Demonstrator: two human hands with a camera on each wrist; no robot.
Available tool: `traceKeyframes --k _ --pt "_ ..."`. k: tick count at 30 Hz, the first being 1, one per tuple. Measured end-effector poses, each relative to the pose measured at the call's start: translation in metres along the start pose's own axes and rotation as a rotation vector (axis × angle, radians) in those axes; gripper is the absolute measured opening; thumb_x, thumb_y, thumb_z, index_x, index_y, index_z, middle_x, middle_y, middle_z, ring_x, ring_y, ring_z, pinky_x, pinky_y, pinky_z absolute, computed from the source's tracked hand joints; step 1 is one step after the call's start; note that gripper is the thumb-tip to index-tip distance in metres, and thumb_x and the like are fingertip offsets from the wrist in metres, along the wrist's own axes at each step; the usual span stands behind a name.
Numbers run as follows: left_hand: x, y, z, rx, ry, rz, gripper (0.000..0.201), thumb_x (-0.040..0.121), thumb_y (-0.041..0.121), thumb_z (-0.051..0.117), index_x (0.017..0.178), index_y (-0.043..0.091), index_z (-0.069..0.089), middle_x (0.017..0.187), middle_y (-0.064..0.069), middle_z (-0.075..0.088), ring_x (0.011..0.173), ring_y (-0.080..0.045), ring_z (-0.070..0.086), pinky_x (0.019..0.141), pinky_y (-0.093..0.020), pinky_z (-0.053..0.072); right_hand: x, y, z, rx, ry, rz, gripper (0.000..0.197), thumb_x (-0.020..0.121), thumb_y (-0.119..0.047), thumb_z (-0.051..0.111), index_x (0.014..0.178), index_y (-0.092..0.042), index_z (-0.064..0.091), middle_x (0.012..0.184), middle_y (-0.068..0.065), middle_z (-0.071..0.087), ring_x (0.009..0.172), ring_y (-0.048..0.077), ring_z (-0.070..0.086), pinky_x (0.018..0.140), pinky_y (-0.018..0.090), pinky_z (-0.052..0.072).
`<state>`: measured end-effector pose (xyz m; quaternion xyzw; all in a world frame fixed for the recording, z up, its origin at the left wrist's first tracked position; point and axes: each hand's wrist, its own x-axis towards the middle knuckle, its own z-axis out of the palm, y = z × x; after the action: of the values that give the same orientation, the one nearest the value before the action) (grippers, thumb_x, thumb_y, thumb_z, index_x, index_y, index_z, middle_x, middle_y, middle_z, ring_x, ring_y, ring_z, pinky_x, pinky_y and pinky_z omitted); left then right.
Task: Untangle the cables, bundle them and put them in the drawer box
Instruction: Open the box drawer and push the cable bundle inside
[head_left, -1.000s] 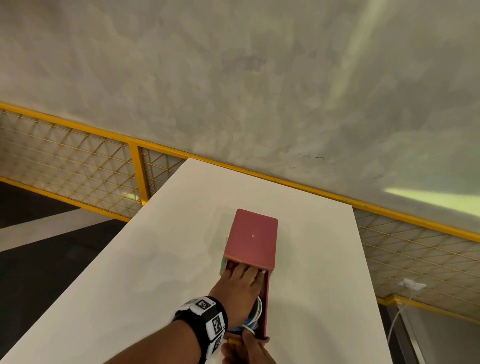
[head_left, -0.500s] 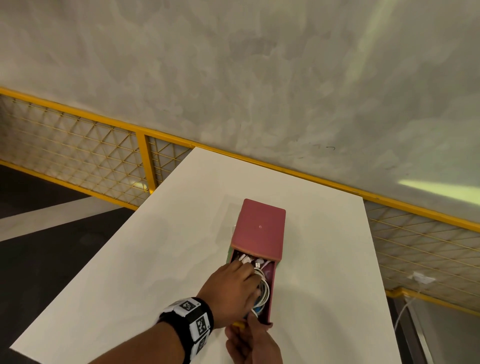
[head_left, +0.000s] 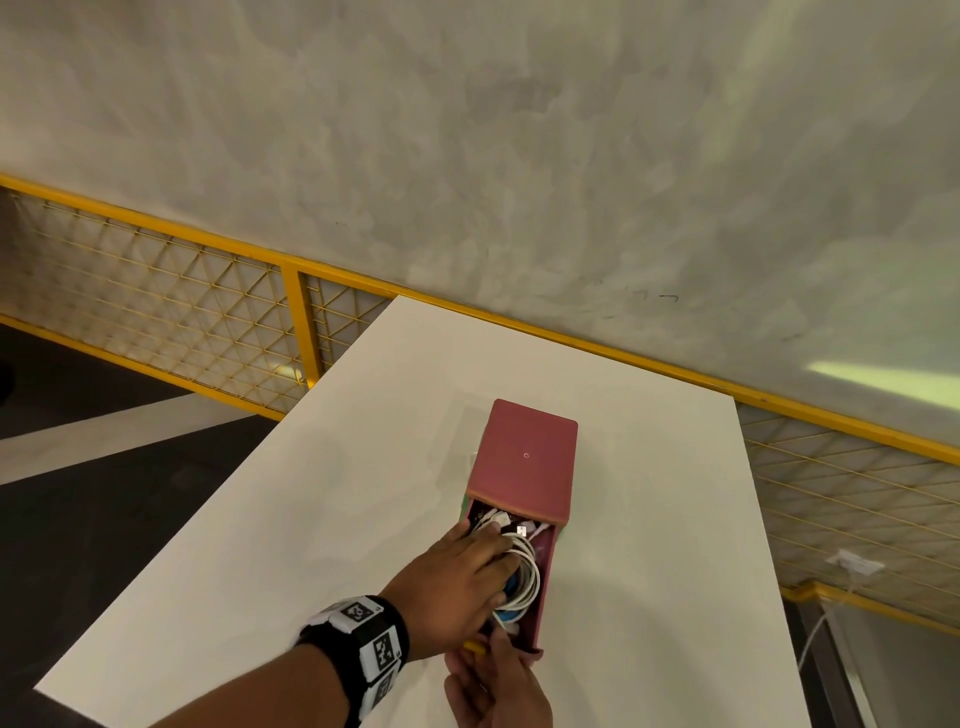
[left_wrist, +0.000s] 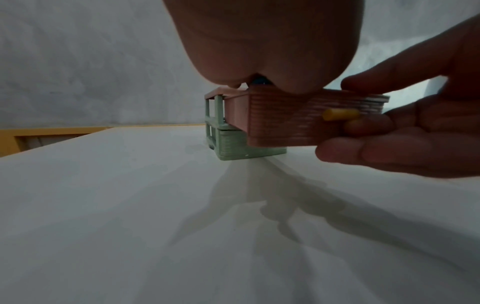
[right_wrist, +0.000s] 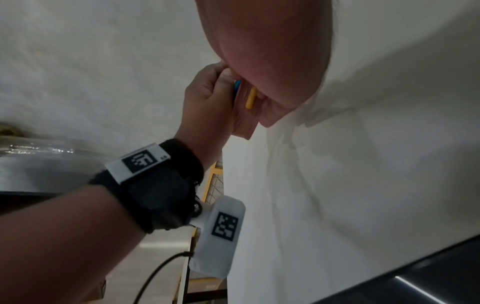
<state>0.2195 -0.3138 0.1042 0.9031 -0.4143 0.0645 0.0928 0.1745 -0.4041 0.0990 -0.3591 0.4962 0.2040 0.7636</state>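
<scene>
From the head view, I am pressing my left hand (head_left: 457, 582) down into the pulled-out pink drawer (head_left: 537, 597), fingers curled over the white cables (head_left: 524, 571) so the coil lies below the rim. A blue bundle (head_left: 511, 613) is sitting under the white one, both inside the drawer. My right hand (head_left: 493, 680) is holding the drawer's front end, steadying it so it does not slide on the white table (head_left: 260, 545) while I am packing. The drawer box (head_left: 524, 457) is standing near the middle of the table, the drawer open toward me.

From the left wrist, my palm is blocking most of the drawer's inside; whether my fingers are truly gripping the cable or only pushing it I cannot tell for sure. My right fingers (left_wrist: 369, 82) are wrapping the drawer front around its yellow knob (left_wrist: 340, 114), thumb side under, fingers on top. A green lower frame (left_wrist: 228, 144) is showing beneath.

From the right wrist, my left hand is reaching over the drawer edge, beside the knob.
</scene>
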Motion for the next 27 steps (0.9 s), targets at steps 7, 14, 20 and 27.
traceKeyframes --k 7,14,20,27 --pt "0.013 0.008 -0.008 -0.083 -0.002 -0.133 0.05 0.087 0.024 0.047 0.136 0.014 0.049 0.138 -0.008 0.056 0.128 -0.03 0.055 0.105 -0.039 0.045 -0.04 0.005 -0.03 -0.064 -0.035 -0.273 0.019 0.096 -0.027 0.057 0.1 -0.011 0.067 0.099 0.015 0.072 0.092 0.032 0.067 0.071 0.034 0.05" --pt "0.016 0.006 -0.006 0.06 -0.091 -0.231 0.048 0.074 0.025 0.064 0.122 0.027 0.059 0.131 0.005 0.064 0.12 -0.023 0.059 0.079 -0.043 0.052 -0.035 -0.001 -0.03 -0.05 -0.122 -0.124 0.02 0.095 -0.026 0.058 0.108 -0.013 0.067 0.118 0.01 0.067 0.112 0.032 0.058 0.077 0.04 0.048" --pt "0.019 0.01 -0.006 0.047 -0.012 -0.138 0.052 0.075 0.023 0.044 0.125 0.029 0.055 0.132 0.003 0.06 0.112 -0.022 0.06 0.08 -0.032 0.053 -0.035 -0.001 -0.032 -0.09 -0.149 -0.14 0.019 0.096 -0.017 0.054 0.108 -0.015 0.068 0.118 0.004 0.069 0.113 0.024 0.058 0.089 0.046 0.041" --pt "0.017 0.007 -0.002 0.018 -0.151 -0.135 0.06 0.092 0.052 0.042 0.143 0.019 0.043 0.14 -0.006 0.058 0.135 -0.031 0.048 0.109 -0.048 0.039 -0.032 -0.004 -0.032 -0.065 -0.149 -0.208 0.026 0.097 -0.011 0.047 0.108 -0.024 0.066 0.109 -0.006 0.069 0.105 0.016 0.059 0.088 0.043 0.04"
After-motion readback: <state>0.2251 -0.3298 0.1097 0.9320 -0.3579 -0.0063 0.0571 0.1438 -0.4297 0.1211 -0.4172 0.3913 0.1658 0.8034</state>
